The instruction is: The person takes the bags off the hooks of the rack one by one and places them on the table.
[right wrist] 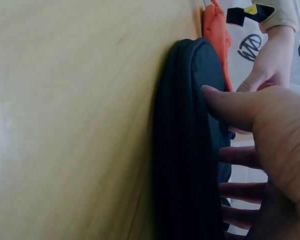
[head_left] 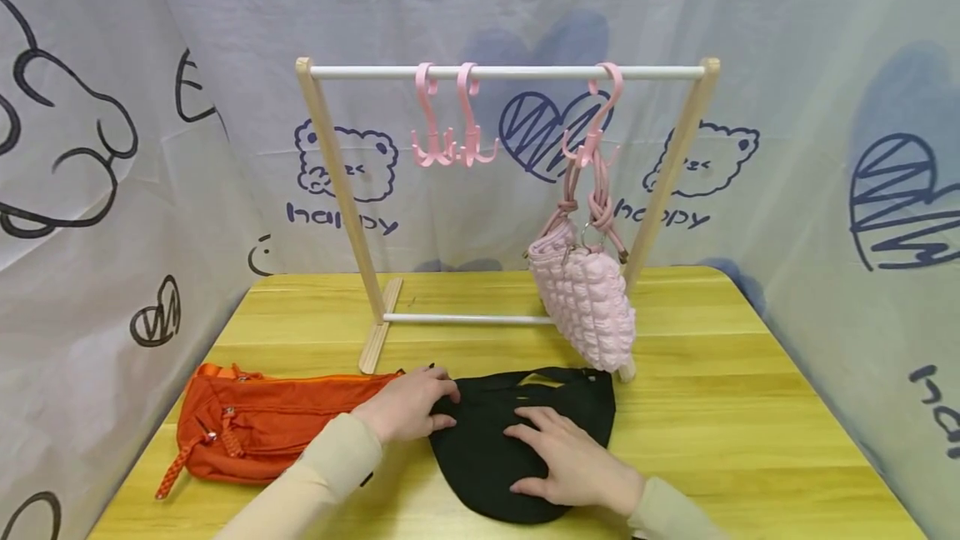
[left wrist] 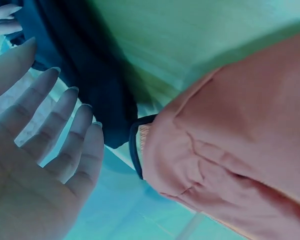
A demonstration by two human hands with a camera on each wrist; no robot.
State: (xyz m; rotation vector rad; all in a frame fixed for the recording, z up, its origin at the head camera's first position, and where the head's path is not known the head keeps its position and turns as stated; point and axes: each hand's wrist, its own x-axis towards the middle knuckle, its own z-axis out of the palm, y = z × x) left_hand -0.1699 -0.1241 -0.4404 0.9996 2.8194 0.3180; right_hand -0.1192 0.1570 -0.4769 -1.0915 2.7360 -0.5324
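A black rounded bag [head_left: 487,457] lies flat on the table in front of the rack. My right hand [head_left: 566,457] rests on its right part with fingers spread; in the right wrist view the thumb [right wrist: 230,105] lies along the bag's side. At the bag's upper left corner is my left hand [head_left: 408,405], its fingers extended and slightly bent. The left wrist view shows that palm [left wrist: 35,185] facing the camera, holding nothing. An orange bag [head_left: 262,419] with zips and a braided pull lies to the left, partly hidden behind the left forearm.
Behind the bags stands a wooden rack with a white top bar [head_left: 360,72]. Two pink hooks [head_left: 429,119] hang left of its middle. A third pink hook [head_left: 596,127] carries a puffy pink bag [head_left: 588,298] by its straps, low over the rack's right foot.
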